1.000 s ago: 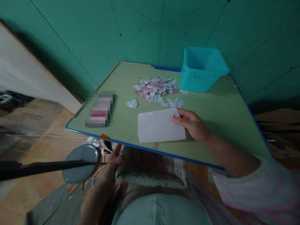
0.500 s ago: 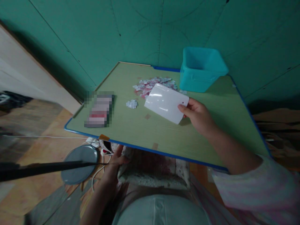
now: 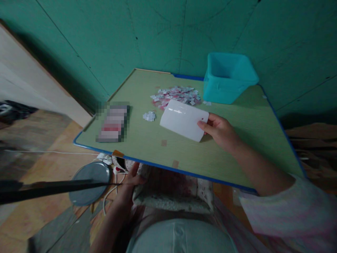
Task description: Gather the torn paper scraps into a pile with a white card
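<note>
My right hand [image 3: 219,130] pinches the right end of a glossy white plastic sheet [image 3: 183,121], which has a small hole near the thumb. The sheet is tilted above the table, its far edge overlapping the front of a pile of small white and pink paper pieces [image 3: 179,94]. A smaller heap of white pieces [image 3: 149,116] lies left of the sheet. Below the table's front edge, my left hand [image 3: 133,178] is closed around the left side of a speckled white, soft-looking open container [image 3: 172,202] by my lap; some of its fingers are hidden.
A turquoise plastic bin [image 3: 223,86] stands at the table's back right. A phone-like, pixelated object [image 3: 113,123] lies on the left of the table [image 3: 226,165]. Below are a round grey stool [image 3: 89,189] and white cables. A green wall [image 3: 158,38] rises behind.
The white sheet has come slightly lower and to the left with my right hand, baring more of the paper pile. My left hand stays in place. The view has shifted a little.
</note>
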The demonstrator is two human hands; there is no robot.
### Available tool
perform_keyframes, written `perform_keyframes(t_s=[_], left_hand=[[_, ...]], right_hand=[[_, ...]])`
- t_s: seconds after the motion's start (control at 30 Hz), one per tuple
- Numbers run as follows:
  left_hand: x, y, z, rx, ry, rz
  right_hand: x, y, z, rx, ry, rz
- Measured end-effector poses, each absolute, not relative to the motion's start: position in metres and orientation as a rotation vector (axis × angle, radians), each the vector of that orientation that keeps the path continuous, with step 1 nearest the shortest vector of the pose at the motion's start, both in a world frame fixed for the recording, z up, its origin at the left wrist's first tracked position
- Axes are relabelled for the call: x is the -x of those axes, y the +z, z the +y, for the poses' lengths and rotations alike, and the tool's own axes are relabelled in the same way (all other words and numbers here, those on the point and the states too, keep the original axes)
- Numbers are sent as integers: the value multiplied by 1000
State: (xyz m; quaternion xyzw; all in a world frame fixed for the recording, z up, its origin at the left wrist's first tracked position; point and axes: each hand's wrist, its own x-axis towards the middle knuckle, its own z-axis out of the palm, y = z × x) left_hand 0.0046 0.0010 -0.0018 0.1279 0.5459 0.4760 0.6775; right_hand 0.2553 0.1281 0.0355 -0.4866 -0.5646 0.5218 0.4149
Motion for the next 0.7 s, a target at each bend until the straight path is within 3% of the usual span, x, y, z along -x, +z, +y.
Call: perform_keyframes(t_s=[0.27,0.7], left_hand=[[-8,-2,0,-330,1084,1217],[-8,-3,1,-334,1032,1253]], right_hand=[[-252,42,117,1202,1586,-1678],[-247,43,107,1127,1739,-1699]])
